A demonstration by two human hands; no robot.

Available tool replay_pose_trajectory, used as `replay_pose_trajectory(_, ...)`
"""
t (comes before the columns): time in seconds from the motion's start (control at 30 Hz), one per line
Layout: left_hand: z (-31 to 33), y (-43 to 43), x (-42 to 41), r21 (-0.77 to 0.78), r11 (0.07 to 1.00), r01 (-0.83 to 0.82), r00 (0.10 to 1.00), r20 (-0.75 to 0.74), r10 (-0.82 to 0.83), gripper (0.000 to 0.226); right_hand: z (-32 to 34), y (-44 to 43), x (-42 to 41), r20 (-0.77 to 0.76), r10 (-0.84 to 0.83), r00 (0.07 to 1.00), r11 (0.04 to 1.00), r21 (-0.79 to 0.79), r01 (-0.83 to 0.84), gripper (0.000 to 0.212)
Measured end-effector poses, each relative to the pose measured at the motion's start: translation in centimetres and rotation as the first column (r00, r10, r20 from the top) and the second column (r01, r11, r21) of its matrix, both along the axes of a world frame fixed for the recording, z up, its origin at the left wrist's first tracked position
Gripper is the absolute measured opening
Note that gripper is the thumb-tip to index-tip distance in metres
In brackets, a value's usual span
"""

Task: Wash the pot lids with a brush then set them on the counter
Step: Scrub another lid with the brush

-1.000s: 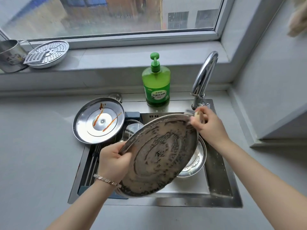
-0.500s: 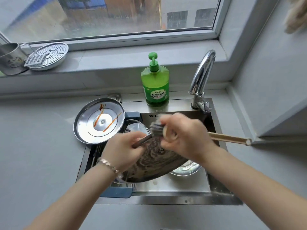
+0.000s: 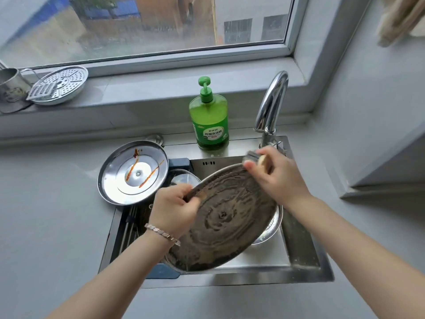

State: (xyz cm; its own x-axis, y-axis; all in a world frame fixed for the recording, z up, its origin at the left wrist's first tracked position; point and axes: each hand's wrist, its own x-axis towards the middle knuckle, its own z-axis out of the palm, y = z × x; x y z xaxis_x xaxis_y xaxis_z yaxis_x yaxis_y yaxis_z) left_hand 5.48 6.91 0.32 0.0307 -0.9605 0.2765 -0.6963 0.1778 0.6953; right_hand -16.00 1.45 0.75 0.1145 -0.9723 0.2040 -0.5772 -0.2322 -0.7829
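Observation:
A large steel pot lid [image 3: 226, 217], smeared with brown soapy grime, is held tilted over the sink [image 3: 303, 256]. My left hand [image 3: 173, 209] grips its left rim. My right hand [image 3: 274, 174] holds a wooden-handled brush [image 3: 253, 156] with its bristles at the lid's upper rim. A second lid [image 3: 132, 172], shiny with orange-red streaks, lies inside-up on the sink's left edge. A glass lid [image 3: 184, 178] shows partly behind the held lid.
A green dish-soap bottle [image 3: 209, 118] stands behind the sink, the chrome tap [image 3: 271, 104] to its right. A steel bowl [image 3: 272, 226] sits in the sink beneath the lid. A perforated steamer plate [image 3: 58, 85] and metal cup [image 3: 10, 88] rest on the windowsill.
The brush has swept from the lid's middle up to its upper right rim. The lid has tipped back up, so its soiled face shows again.

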Motion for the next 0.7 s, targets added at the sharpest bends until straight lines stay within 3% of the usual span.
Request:
replay_pose_trajectory(0.1, 0.3, -0.2, -1.2, -0.036, 0.996, 0.076, 0.996, 0.041, -0.074, 0.035, 1.5, 1.8, 3.7, -0.162, 0.121, 0.979, 0.946, -0.279, -0.163, 0.04)
replay_pose_trajectory(0.17, 0.6, -0.3, -1.2, -0.06, 0.996, 0.068, 0.998, 0.014, -0.068, 0.036, 1.5, 1.5, 3.8, -0.118, 0.078, 0.99, 0.944, -0.312, -0.111, 0.033)
replay_pose_trajectory(0.27, 0.7, 0.2, 0.0, -0.058, 0.998, -0.032, 0.998, -0.056, 0.029, 0.038, 0.7, -0.5, 0.4, 0.057, -0.115, 0.992, 0.992, -0.053, 0.119, 0.015)
replay_pose_trajectory(0.33, 0.6, 0.6, 0.4, -0.062, 0.996, -0.062, 0.996, -0.069, 0.058, 0.034, -0.1, -0.9, -1.1, 0.041, -0.193, 0.98, 0.979, 0.074, 0.189, 0.013)
replay_pose_trajectory(0.37, 0.6, 0.6, 0.4, -0.066, 0.997, -0.05, 0.998, -0.049, 0.047, 0.034, -0.2, -0.7, -0.8, 0.019, -0.183, 0.983, 0.982, 0.053, 0.181, 0.013)
replay_pose_trajectory(0.47, 0.3, 0.3, -0.3, -0.076, 0.997, 0.023, 1.0, 0.015, -0.022, 0.042, 1.2, 0.9, 2.6, -0.07, -0.007, 0.998, 0.971, -0.24, -0.01, 0.021)
replay_pose_trajectory(0.53, 0.4, 0.3, -0.6, -0.062, 0.998, 0.013, 1.0, -0.007, -0.014, 0.043, 1.5, 1.1, 3.4, -0.09, 0.067, 0.994, 0.954, -0.287, -0.09, 0.03)
replay_pose_trajectory(0.6, 0.7, 0.5, -0.4, -0.05, 0.997, -0.057, 0.996, -0.065, 0.054, 0.038, 1.0, 0.1, 2.2, 0.028, 0.015, 0.999, 0.979, -0.202, -0.009, 0.024)
replay_pose_trajectory(0.67, 1.0, 1.1, 0.2, -0.056, 0.988, -0.146, 0.981, -0.134, 0.138, 0.032, -0.3, -1.3, -0.1, 0.193, -0.155, 0.969, 0.987, -0.011, 0.16, 0.011)
replay_pose_trajectory(0.7, 1.1, 1.3, 0.4, -0.06, 0.98, -0.187, 0.968, -0.181, 0.174, 0.031, -1.1, -1.6, -1.2, 0.261, -0.248, 0.933, 0.968, 0.105, 0.228, 0.015)
